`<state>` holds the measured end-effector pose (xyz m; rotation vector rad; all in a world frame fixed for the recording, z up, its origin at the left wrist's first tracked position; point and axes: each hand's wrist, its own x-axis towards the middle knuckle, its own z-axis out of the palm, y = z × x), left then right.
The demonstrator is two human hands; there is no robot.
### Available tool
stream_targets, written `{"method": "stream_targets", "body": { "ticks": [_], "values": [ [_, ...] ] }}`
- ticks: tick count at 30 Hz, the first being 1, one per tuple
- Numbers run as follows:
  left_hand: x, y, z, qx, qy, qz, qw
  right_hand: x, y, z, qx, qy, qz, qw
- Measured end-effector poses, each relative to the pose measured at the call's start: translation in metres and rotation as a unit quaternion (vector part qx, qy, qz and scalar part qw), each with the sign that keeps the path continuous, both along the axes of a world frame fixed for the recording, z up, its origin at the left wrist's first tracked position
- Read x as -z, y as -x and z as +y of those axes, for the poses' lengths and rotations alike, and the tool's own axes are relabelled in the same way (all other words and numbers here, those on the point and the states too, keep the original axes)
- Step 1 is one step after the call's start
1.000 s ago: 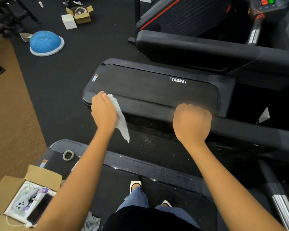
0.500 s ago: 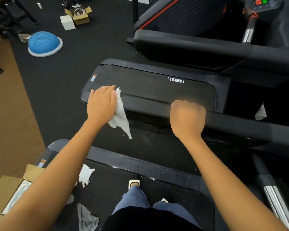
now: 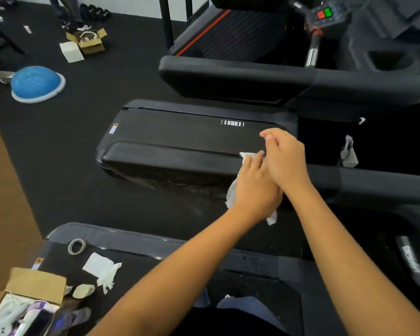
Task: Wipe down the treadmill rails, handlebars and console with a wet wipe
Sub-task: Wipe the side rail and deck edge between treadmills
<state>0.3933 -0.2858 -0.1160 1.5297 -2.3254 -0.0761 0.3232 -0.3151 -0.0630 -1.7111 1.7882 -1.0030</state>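
A black padded handrail [image 3: 170, 161] of the treadmill runs across the middle of the view, above the dark belt [image 3: 180, 132]. My left hand [image 3: 255, 187] presses a crumpled white wet wipe [image 3: 232, 194] onto the rail near its right part, with wipe ends sticking out at the fingertips and below the palm. My right hand [image 3: 285, 158] lies partly over the left hand, fingers loosely curled and holding nothing that I can see. The console [image 3: 325, 14] with a red and a green button sits at the top right.
A second padded rail [image 3: 228, 76] lies farther back. Used wipes [image 3: 102, 270] and a tape roll [image 3: 77, 246] lie on the near deck, beside an open cardboard box [image 3: 29, 294]. A blue half-ball [image 3: 35, 83] and small boxes [image 3: 87, 42] sit on the black floor.
My left hand slid the wipe along the rail from its left end to the right. My right hand let go of the rail and now rests over the left hand.
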Motion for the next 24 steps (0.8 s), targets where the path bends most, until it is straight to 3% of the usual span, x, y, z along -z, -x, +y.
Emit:
{"method": "stream_targets", "body": {
  "ticks": [5,9,11,12,14,15,16,17,19,21,24],
  "values": [
    [0.000,-0.068,-0.019,-0.021,0.031,-0.094,0.995,0.007,0.011,0.009,0.031,0.023,0.002,0.999],
    [-0.016,-0.129,-0.025,-0.115,-0.094,-0.020,0.989,0.018,-0.027,0.035,0.006,0.063,0.051,0.997],
    [-0.021,-0.130,-0.030,-0.104,-0.156,0.108,0.976,0.026,-0.059,0.050,-0.038,0.093,0.084,0.991],
    [-0.026,-0.130,-0.035,-0.115,-0.207,0.208,0.949,0.031,-0.076,0.054,-0.059,0.108,0.101,0.987],
    [-0.042,-0.138,-0.044,-0.126,-0.329,0.386,0.852,0.040,-0.108,0.050,-0.084,0.105,0.160,0.978],
    [-0.048,-0.147,-0.048,-0.127,-0.354,0.441,0.815,0.044,-0.122,0.045,-0.081,0.083,0.205,0.972],
    [-0.051,-0.156,-0.052,-0.122,-0.360,0.461,0.802,0.048,-0.133,0.038,-0.066,0.060,0.250,0.964],
    [-0.051,-0.166,-0.057,-0.113,-0.355,0.464,0.804,0.051,-0.141,0.031,-0.043,0.042,0.290,0.955],
    [-0.049,-0.182,-0.068,-0.097,-0.314,0.406,0.852,0.055,-0.150,0.018,0.012,0.025,0.338,0.941],
    [-0.046,-0.189,-0.077,-0.079,-0.284,0.323,0.899,0.054,-0.152,0.008,0.061,0.027,0.344,0.937],
    [-0.040,-0.183,-0.077,-0.008,-0.280,0.189,0.941,0.052,-0.140,0.002,0.103,0.041,0.329,0.938]
  ]
}}
